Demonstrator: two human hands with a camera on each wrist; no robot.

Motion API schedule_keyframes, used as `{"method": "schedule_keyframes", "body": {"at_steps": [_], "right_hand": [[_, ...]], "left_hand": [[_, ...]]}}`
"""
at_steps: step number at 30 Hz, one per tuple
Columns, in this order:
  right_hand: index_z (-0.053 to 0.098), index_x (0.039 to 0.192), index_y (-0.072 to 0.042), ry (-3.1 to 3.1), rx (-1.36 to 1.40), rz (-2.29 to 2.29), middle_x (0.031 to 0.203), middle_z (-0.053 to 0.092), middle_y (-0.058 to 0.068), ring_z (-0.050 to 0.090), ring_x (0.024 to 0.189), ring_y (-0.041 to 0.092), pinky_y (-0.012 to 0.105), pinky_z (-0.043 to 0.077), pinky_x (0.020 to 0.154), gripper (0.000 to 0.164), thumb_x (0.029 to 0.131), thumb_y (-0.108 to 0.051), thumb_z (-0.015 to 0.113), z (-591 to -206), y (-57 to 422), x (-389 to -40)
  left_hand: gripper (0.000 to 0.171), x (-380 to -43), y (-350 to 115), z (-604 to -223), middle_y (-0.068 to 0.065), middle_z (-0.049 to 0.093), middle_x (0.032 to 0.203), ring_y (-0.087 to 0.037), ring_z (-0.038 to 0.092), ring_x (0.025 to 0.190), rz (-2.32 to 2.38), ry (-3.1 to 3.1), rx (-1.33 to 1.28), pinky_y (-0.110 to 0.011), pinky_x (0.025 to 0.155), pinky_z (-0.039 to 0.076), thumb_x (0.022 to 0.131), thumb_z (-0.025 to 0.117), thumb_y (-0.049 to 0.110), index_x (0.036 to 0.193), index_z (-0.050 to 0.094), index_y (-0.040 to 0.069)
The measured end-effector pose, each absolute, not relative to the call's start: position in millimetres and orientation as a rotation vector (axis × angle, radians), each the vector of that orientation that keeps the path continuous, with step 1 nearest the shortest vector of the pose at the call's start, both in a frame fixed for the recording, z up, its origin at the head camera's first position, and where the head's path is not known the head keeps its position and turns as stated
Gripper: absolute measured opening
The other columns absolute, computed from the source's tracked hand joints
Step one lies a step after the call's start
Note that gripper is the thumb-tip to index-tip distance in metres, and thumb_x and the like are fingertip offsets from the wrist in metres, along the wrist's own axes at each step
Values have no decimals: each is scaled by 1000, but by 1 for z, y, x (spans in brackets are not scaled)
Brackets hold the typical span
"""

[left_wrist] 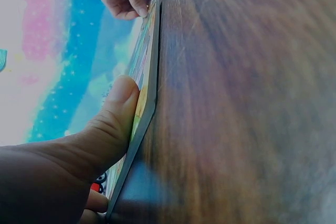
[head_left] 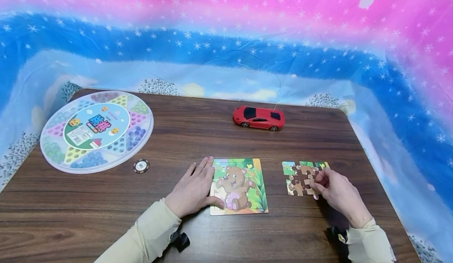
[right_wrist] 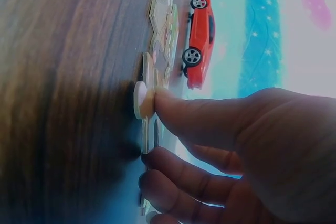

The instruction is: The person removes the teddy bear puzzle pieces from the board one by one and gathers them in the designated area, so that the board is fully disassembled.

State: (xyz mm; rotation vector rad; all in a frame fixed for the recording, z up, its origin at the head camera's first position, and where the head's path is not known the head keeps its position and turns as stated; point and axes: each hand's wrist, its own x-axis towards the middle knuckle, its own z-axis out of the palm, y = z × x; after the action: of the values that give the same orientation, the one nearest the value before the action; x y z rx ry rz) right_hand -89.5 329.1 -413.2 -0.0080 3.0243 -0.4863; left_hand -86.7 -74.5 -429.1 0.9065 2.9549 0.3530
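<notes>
A square jigsaw puzzle board (head_left: 264,200) with a cartoon bear lies flat on the table. My left hand (head_left: 192,188) rests along its left side with the fingers extended, and the thumb (left_wrist: 118,103) lies on the board near its front left corner. To the right of the board is a group of jigsaw pieces (head_left: 294,187) showing a similar bear, with gaps between some of them. Over that group, my right hand (head_left: 337,190) pinches a jigsaw piece (right_wrist: 140,98) with a rounded pink end. The right fingers hide part of the group.
A red toy car (head_left: 259,118) stands at the back of the table. At the left lies a round Chinese checkers box (head_left: 150,127) with coloured marbles inside, a poker chip (head_left: 141,166) close to its front. Patterned cloth (head_left: 198,70) hangs behind the table.
</notes>
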Motion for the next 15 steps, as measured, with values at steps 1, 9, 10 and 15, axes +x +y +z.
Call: {"method": "schedule_keyframes", "body": {"at_steps": [1, 9, 10, 15], "right_hand": [[57, 85, -16, 3024, -2, -482, 74, 61, -5, 54, 62, 12, 40, 43, 58, 23, 86, -31, 74, -413, 329, -89], [56, 86, -16, 3012, 30, -472, 73, 61, -5, 52, 59, 12, 38, 41, 56, 25, 87, -34, 73, -411, 327, -88], [56, 86, -16, 3012, 29, -472, 73, 61, -5, 52, 59, 12, 38, 40, 56, 25, 87, -35, 73, -411, 327, -88], [56, 88, -16, 2990, 39, -493, 72, 60, -5, 52, 58, 12, 34, 39, 54, 24, 87, -33, 72, -413, 329, -88]], "left_hand": [[100, -87, -74, -429, -30, 33, 149, -38, 30, 140, 349, 2955, 906, -54, 111, 29, 72, 62, 70, 131, 45, -8], [101, -87, -74, -429, -29, 33, 150, -38, 29, 141, 342, 2948, 891, -54, 111, 28, 73, 62, 71, 134, 44, -8], [101, -87, -74, -429, -29, 33, 150, -38, 30, 141, 344, 2949, 891, -54, 111, 28, 73, 62, 71, 133, 44, -8], [98, -87, -74, -429, -29, 33, 150, -38, 30, 141, 368, 2947, 889, -54, 111, 28, 72, 63, 70, 131, 45, -7]]}}
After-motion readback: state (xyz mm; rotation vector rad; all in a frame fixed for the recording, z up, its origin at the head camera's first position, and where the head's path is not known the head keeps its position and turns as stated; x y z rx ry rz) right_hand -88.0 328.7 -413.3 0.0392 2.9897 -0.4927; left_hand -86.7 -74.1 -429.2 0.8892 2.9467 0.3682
